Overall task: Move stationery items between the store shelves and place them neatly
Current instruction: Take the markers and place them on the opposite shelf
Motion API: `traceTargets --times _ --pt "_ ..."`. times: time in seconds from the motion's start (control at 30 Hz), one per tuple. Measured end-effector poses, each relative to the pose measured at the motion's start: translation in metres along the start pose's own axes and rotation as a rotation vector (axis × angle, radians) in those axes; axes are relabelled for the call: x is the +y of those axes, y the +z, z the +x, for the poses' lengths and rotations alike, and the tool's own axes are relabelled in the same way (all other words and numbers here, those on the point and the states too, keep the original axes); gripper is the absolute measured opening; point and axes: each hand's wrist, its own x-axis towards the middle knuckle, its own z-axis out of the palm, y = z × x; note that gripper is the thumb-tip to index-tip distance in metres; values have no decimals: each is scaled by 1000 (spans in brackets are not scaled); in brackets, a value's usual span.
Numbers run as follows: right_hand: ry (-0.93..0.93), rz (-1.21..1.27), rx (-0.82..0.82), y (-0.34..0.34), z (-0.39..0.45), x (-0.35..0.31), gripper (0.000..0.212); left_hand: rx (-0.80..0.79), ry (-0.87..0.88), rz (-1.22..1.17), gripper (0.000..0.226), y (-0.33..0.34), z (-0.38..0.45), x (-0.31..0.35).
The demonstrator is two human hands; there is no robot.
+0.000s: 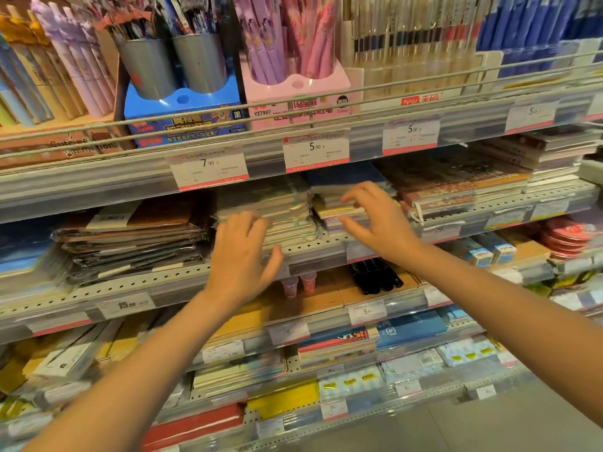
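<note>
I am reaching both hands toward the second shelf (319,246), where the notebooks lie in flat stacks behind the perforated front lip. The left hand (243,256) is hovering with fingers spread and relaxed, its fingertips at the front edge of the pale green stack (280,210); it is pinching nothing. The right hand (375,220) is open as well, fingers curled into a loose claw over the neighbouring stack with yellow and blue covers (336,203), thumb below, nothing yet clamped between them. Whether either hand is actually touching paper I cannot tell; motion blur is softening the edges.

I am judging these as thin, soft-cover books in film wrap: light singly, floppy, and slick against each other, so a stack is likely to shear or fan out if lifted from one side. The dark wrapped stack (130,243) to the left is showing just that sort of slump. I am planning to take hold at the front edges, thumb under and fingers on top, squeezing several books together, one hand per side, keeping them level. The price tags (208,168) hanging above are leaving little headroom, so the draw should be straight outward.
</note>
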Motion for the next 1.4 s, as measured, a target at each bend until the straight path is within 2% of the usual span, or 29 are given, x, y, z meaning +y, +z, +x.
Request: traceTargets --times 0.13,0.4,0.5,0.6,0.67,0.83,1.0,1.07,1.23,1.4 --pt "12 14 12 -7 -32 15 24 -49 76 -155 25 11 -5 36" --pt "20 -40 -70 -8 -91 83 29 -340 32 -286 25 67 -19 101" --pt "60 -95 -154 -1 -108 118 35 -510 -78 -259 28 100 -20 121" --pt "209 -87 -268 11 -115 151 33 -622 -266 -296 22 136 -16 135" --pt "308 -77 -320 20 -112 167 25 -655 -413 -327 22 160 -10 141" --pt "447 -44 -491 40 -93 181 25 -720 -733 -319 29 203 9 149" --pt "481 -163 -732 62 -80 187 44 -966 -824 -189 48 230 23 159" --pt "479 -192 -794 72 -77 190 45 -1018 -863 -152 51 240 26 161" --pt "589 -213 -924 87 -71 195 46 -1067 -977 -198 50 256 32 166" --pt "695 -84 -1041 86 -59 195 47 -1096 -1009 -223 51 263 35 167"
